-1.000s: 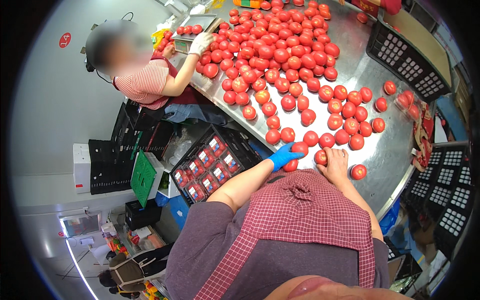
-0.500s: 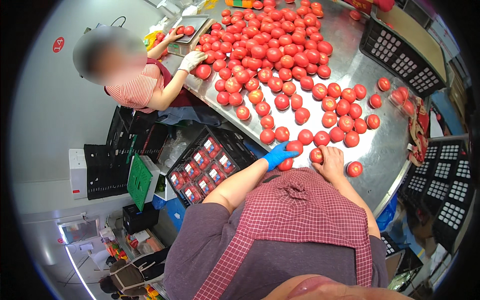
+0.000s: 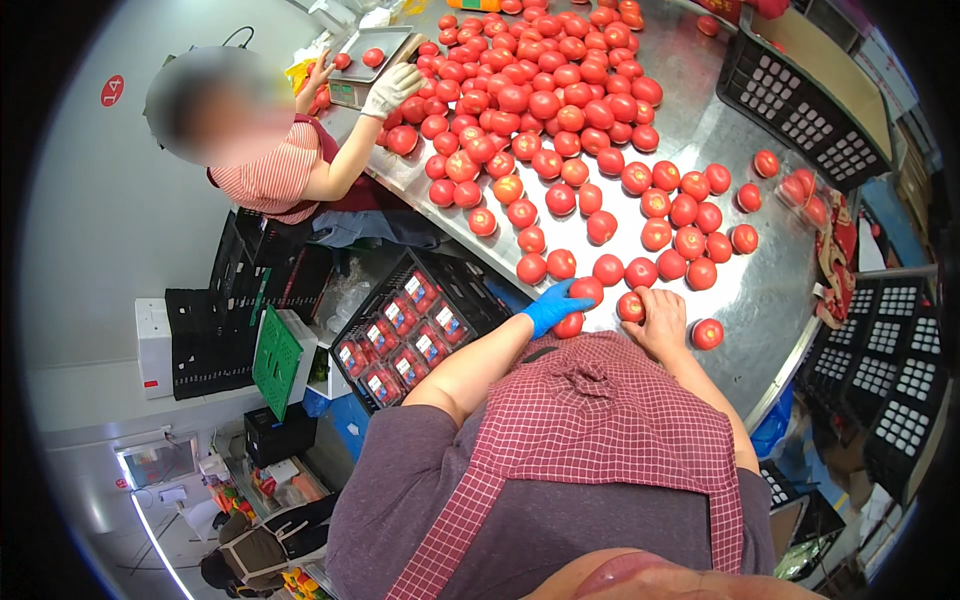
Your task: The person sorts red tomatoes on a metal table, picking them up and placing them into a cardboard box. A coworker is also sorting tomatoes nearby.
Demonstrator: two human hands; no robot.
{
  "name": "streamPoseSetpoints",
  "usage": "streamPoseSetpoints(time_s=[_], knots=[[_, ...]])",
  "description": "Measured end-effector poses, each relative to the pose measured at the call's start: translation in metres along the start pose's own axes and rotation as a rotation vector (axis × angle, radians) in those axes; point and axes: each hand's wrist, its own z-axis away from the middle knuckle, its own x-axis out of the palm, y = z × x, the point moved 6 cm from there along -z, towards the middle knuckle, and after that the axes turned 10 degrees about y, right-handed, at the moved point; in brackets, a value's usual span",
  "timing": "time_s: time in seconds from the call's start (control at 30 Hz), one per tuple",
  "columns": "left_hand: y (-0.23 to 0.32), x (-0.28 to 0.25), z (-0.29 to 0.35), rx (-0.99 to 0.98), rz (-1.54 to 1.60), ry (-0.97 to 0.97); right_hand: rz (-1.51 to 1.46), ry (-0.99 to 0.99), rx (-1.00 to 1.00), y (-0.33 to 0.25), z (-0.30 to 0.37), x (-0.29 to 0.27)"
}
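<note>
My left hand [image 3: 549,309], in a blue glove, is closed on a red tomato [image 3: 587,290] near the front edge of the metal table. Just below it, another tomato [image 3: 568,325] sits against the glove. My right hand [image 3: 662,318] is bare and has its fingers curled round a tomato [image 3: 631,307] close by. A single tomato [image 3: 707,334] rests to the right of that hand. Ahead of both hands, a loose row of tomatoes [image 3: 641,272] leads back to a large heap [image 3: 540,75].
A co-worker [image 3: 270,175] stands at the left by a scale [image 3: 372,55]. Below is a black crate [image 3: 345,335] of packed tomato boxes. A black crate [image 3: 800,110] sits at the table's far right, near a clear pack of tomatoes [image 3: 803,197]. More black crates [image 3: 880,345] stand at right.
The co-worker's gloved hand has risen from the tomatoes toward the scale, and their other hand has shifted left with a tomato. My own hands stay almost still on their tomatoes.
</note>
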Motion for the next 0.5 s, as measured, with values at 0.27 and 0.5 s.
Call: streamPoseSetpoints(time_s=[0.27, 0.5], knots=[[0.001, 0.001, 0.0009, -0.011, 0.016, -0.008, 0.006, -0.031, 0.0, 0.0035, 0.002, 0.0034], [-0.0018, -0.001, -0.0011, -0.001, -0.014, 0.013, 0.014, -0.037, 0.006, 0.0033, 0.0015, 0.0032]])
